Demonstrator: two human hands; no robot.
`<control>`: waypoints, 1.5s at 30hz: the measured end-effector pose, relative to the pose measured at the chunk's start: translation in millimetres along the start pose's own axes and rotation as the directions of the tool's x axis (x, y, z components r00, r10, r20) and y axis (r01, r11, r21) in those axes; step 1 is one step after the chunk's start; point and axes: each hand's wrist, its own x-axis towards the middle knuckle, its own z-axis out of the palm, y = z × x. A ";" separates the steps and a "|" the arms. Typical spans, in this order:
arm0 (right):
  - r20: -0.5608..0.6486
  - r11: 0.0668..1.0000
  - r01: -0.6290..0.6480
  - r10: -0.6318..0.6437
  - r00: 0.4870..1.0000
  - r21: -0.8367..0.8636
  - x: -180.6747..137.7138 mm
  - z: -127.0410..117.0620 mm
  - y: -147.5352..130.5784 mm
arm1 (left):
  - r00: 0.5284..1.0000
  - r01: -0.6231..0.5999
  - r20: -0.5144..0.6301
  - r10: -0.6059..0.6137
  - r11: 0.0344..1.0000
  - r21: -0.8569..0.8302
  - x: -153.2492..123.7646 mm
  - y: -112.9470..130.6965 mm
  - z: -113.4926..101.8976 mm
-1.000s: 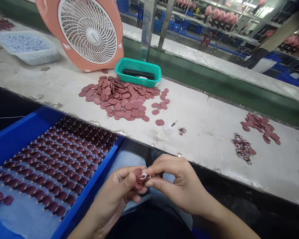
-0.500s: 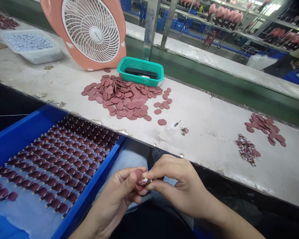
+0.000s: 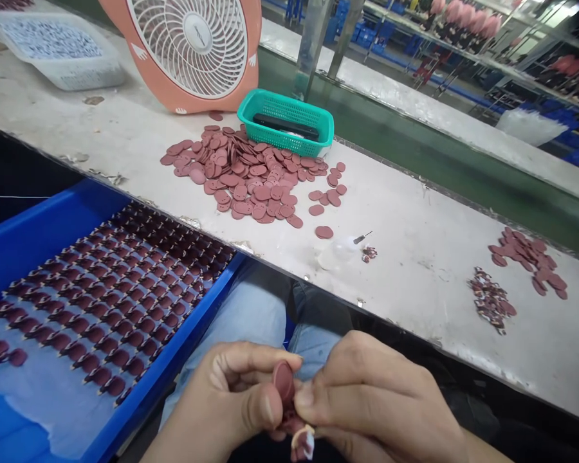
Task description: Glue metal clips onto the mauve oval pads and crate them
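Observation:
Between my two hands, low in the head view, is a small dark-red piece made of an oval disc (image 3: 284,381) with a little red, white and tan figure part (image 3: 303,442) below it. My left hand (image 3: 231,399) pinches the disc from the left, thumb in front. From the right, my right hand (image 3: 367,399) closes thumb and fingers on the piece. Its exact contact point is partly hidden by the fingers. In the blue bin (image 3: 174,379) at the left, similar assembled pieces (image 3: 120,308) lie in rows on a bluish sheet.
Loose oval discs (image 3: 251,173) are heaped on the bench (image 3: 405,251) by a green basket (image 3: 289,103). A white bottle with a needle tip (image 3: 342,249) lies near the front edge. More discs (image 3: 528,254) and small figure parts (image 3: 491,299) sit right; a fan (image 3: 197,51) stands behind.
Both hands have moved lower and closer to the camera with the piece. The disc is turned upright, and the figure part now points downward. The view has shifted slightly.

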 end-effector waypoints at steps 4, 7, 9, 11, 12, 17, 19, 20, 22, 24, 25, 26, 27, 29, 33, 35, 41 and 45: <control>-0.004 0.999 -0.035 0.035 0.999 0.021 2.9 1.7 7.4 | 0.999 0.026 0.045 -0.025 0.999 -0.022 8.1 1.6 -3.3; -0.004 0.999 -0.042 0.042 0.999 0.029 6.0 3.9 17.6 | 0.997 0.080 0.010 -0.080 0.997 -0.009 16.1 0.8 -8.4; -0.008 0.998 -0.053 0.053 0.999 0.016 7.4 5.4 23.0 | 0.994 0.099 0.041 -0.099 0.995 -0.018 21.3 -2.5 -13.0; -0.017 0.998 -0.056 0.056 0.998 0.014 8.2 6.4 26.5 | 0.991 0.104 0.085 -0.101 0.994 -0.031 25.9 -7.3 -17.8; -0.017 0.998 -0.057 0.057 0.998 0.014 8.4 6.8 27.6 | 0.991 0.102 0.096 -0.098 0.994 -0.039 27.6 -9.5 -19.8; -0.027 0.999 -0.034 0.034 0.999 0.002 9.7 8.2 30.7 | 0.993 0.105 0.055 -0.102 0.992 -0.063 30.3 -11.4 -21.1; -0.038 1.000 -0.014 0.014 0.999 0.007 10.0 8.8 31.4 | 0.993 0.108 0.044 -0.106 0.993 -0.056 29.4 -9.2 -19.5; -0.037 1.000 -0.008 0.008 0.999 0.011 10.0 9.0 31.4 | 0.994 0.105 0.037 -0.104 0.993 -0.053 28.7 -8.4 -18.9; -0.037 1.000 0.010 -0.010 0.999 0.008 9.5 9.0 30.0 | 0.996 0.088 0.034 -0.086 0.995 -0.044 26.5 -8.0 -18.7; -0.043 0.999 0.043 -0.044 0.998 -0.011 8.7 8.0 26.0 | 0.996 0.063 0.059 -0.061 0.998 -0.028 22.7 -8.9 -18.9; -0.043 0.998 0.061 -0.062 0.997 -0.020 8.2 7.1 22.9 | 0.996 0.049 0.075 -0.047 0.999 -0.018 20.0 -9.3 -18.6; -0.036 0.997 0.073 -0.074 0.997 -0.024 7.9 6.1 19.3 | 0.995 0.032 0.096 -0.031 0.999 -0.013 16.8 -9.4 -17.8; -0.028 0.996 0.085 -0.085 0.996 -0.026 7.7 4.9 15.3 | 0.994 0.018 0.110 -0.017 1.000 -0.013 13.1 -9.2 -16.5; -0.004 0.995 0.099 -0.099 0.995 -0.026 7.6 2.7 7.7 | 0.993 -0.003 0.118 0.007 1.000 -0.028 5.2 -7.3 -12.2; 0.004 0.992 0.117 -0.117 0.993 -0.040 8.5 1.7 2.5 | 0.997 -0.012 0.079 0.015 0.999 -0.048 -3.3 -2.9 -5.4; 0.002 0.994 0.105 -0.105 0.995 -0.032 9.4 3.6 6.9 | 0.999 -0.007 0.044 0.009 0.999 -0.040 0.1 -3.8 -7.5; 0.041 0.999 0.003 -0.005 0.999 0.039 13.5 9.5 26.6 | 0.997 0.041 0.067 -0.037 0.997 -0.059 22.0 -15.0 -27.6; 0.085 0.998 -0.050 0.045 0.995 0.050 16.6 9.9 28.8 | 0.995 0.054 0.083 -0.046 0.994 -0.098 29.2 -17.9 -33.2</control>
